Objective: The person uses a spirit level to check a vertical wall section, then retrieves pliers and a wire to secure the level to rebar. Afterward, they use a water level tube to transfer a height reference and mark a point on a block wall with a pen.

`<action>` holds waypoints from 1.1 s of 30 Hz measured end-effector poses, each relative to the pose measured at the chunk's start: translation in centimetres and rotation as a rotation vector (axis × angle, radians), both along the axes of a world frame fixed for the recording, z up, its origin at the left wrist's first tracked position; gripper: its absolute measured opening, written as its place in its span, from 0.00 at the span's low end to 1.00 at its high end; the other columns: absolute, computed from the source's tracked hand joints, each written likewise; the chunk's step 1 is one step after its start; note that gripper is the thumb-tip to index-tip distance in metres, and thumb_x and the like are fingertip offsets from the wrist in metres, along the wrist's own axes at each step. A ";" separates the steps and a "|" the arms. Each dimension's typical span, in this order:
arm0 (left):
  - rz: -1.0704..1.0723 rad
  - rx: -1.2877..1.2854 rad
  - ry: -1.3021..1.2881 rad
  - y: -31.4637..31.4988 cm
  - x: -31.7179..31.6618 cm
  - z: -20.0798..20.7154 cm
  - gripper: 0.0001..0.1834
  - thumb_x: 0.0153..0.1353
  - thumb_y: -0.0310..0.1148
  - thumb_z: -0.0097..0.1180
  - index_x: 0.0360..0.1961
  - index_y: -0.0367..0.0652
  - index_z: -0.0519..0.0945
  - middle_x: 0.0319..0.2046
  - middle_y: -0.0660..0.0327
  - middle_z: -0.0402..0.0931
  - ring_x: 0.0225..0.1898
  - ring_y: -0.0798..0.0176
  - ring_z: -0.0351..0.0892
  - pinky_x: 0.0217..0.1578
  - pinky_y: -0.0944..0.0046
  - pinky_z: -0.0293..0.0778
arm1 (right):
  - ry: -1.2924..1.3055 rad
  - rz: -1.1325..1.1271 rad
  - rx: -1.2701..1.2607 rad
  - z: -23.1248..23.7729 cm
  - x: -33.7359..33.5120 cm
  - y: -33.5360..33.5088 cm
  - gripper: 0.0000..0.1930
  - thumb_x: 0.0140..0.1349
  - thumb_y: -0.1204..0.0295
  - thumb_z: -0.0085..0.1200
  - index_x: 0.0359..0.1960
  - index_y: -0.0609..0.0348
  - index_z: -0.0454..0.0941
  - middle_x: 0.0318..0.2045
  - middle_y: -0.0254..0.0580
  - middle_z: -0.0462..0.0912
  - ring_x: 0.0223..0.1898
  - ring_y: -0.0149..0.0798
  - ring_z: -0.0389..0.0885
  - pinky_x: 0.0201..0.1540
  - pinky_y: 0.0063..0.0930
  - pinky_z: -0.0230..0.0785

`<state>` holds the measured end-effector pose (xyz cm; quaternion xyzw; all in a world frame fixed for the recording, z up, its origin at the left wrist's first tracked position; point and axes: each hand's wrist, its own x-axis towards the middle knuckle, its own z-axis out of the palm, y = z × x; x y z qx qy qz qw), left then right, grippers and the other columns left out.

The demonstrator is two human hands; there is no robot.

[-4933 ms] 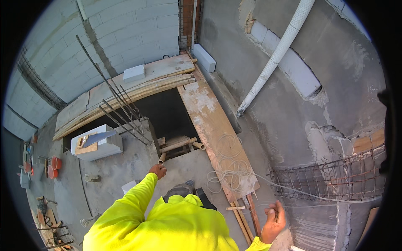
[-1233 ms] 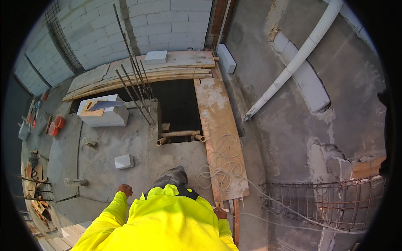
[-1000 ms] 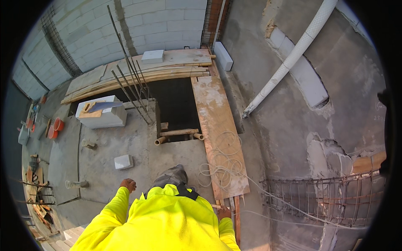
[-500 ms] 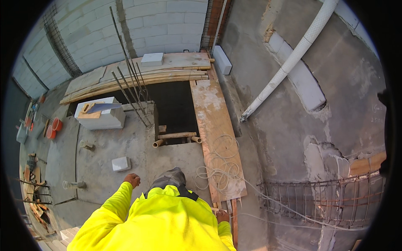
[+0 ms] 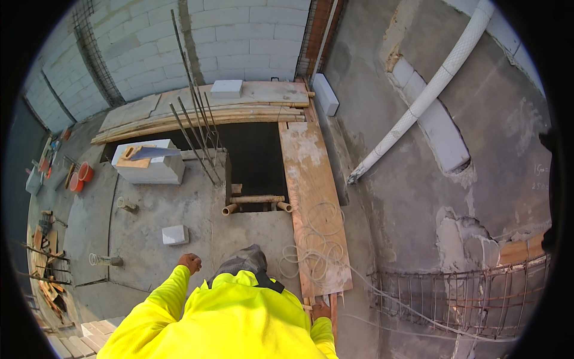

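Out to the left of my body hangs my left hand (image 5: 191,262), its fingers curled in with nothing visible in them. Nearest to it on the concrete floor lies a small white block (image 5: 175,235), apart from the hand. My right hand (image 5: 321,312) is low beside the near end of a plywood board (image 5: 314,179). Its fingers are too small and partly hidden to read. On the board and over its edge lies a loosely coiled pale cable (image 5: 317,254), whose tail runs off to the right.
Ahead is a dark floor opening (image 5: 254,155) with bamboo poles (image 5: 257,199) across its near side. Upright rebar rods (image 5: 194,128) stand at its left. A hand saw (image 5: 152,152) lies on a large white block (image 5: 149,173). Orange buckets (image 5: 85,172) stand far left; a rebar cage (image 5: 454,299) lies right.
The view has shifted slightly, so the surroundings sit a little lower and mostly further right. Both hands keep nearly the same places beside my body. Nothing has visibly been picked up or put down.
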<state>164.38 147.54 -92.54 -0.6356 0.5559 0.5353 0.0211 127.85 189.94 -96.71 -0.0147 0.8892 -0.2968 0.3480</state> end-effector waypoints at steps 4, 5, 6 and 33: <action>-0.063 0.003 -0.048 0.2 0.3 0.0 0.15 0.63 0.36 0.51 0.46 0.40 0.82 0.34 0.56 0.86 0.33 0.59 0.86 0.31 0.60 0.80 | 0.017 0.067 0.015 -2.6 0.2 0.5 0.18 0.60 0.67 0.58 0.50 0.63 0.82 0.42 0.59 0.85 0.43 0.53 0.85 0.50 0.39 0.75; -0.041 0.014 -0.015 0.2 0.4 -0.1 0.14 0.62 0.34 0.51 0.43 0.38 0.82 0.32 0.55 0.85 0.31 0.59 0.85 0.32 0.61 0.80 | 0.023 0.058 -0.027 -2.8 0.5 0.5 0.18 0.60 0.67 0.58 0.50 0.63 0.82 0.41 0.59 0.85 0.42 0.51 0.85 0.48 0.38 0.75; -0.004 0.020 -0.002 0.2 0.7 -0.3 0.13 0.61 0.32 0.52 0.40 0.35 0.83 0.29 0.55 0.84 0.29 0.59 0.84 0.32 0.61 0.80 | -0.012 0.021 0.002 -2.8 0.8 0.4 0.18 0.60 0.67 0.58 0.50 0.63 0.82 0.40 0.58 0.86 0.40 0.50 0.86 0.47 0.37 0.76; -0.019 0.058 -0.065 1.0 3.1 -1.3 0.16 0.63 0.37 0.51 0.45 0.39 0.83 0.35 0.57 0.86 0.34 0.60 0.87 0.31 0.62 0.79 | 0.025 0.147 0.049 -1.2 0.6 -0.4 0.20 0.60 0.64 0.55 0.51 0.62 0.82 0.41 0.59 0.85 0.43 0.53 0.85 0.48 0.40 0.75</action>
